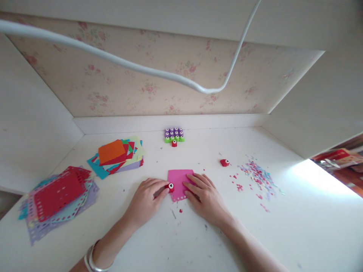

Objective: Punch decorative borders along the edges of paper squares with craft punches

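A pink sheet of craft paper (pixel 180 181) lies on the white table in front of me, with a row of small punched holes along its near edge. At its left edge sits a red craft punch (pixel 170 187), pinched between the thumb and fingers of my left hand (pixel 149 198). My right hand (pixel 205 194) rests on the sheet's right side, fingers spread and pressing it flat. Just below the sheet is a small red paper piece (pixel 180 210). Another red punch (pixel 225 162) lies to the right, beyond my right hand.
Purple and green punches (pixel 174 134) stand in rows at the back, a red punch (pixel 174 143) before them. At left are plain coloured sheets (pixel 112 152) and a punched-sheet pile (pixel 59 194). Paper bits (pixel 259 175) are scattered right. A white cable (pixel 127 66) hangs across the top.
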Motion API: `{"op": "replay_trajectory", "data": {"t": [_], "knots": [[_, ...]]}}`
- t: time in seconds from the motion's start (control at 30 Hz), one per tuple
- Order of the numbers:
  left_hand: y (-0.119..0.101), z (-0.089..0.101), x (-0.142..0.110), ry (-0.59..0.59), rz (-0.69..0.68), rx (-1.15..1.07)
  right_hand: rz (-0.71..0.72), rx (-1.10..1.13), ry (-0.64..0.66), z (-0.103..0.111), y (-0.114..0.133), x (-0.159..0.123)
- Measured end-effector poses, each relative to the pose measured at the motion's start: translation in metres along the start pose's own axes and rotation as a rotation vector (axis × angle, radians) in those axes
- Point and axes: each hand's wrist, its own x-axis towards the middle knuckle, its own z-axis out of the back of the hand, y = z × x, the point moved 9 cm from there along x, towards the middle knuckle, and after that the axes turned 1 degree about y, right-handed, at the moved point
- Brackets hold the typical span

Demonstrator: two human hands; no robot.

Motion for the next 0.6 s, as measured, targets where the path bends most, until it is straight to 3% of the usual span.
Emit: {"op": "replay_trajectory", "data": {"t": [0.23, 0.4, 0.6], "knots": [[0.005, 0.002, 0.011, 0.019, 0.176, -0.163, -0.003, 0.006, -0.008, 0.001, 0.001, 0.000], [0.002, -0.006, 0.023, 0.162, 0.218, -0.072, 0.001, 0.005, -0.020, 0.004, 0.002, 0.000], [0.016, -0.021, 0.035, 0.238, 0.274, -0.021, -0.005, 0.003, -0.017, 0.000, 0.000, 0.000]]}}
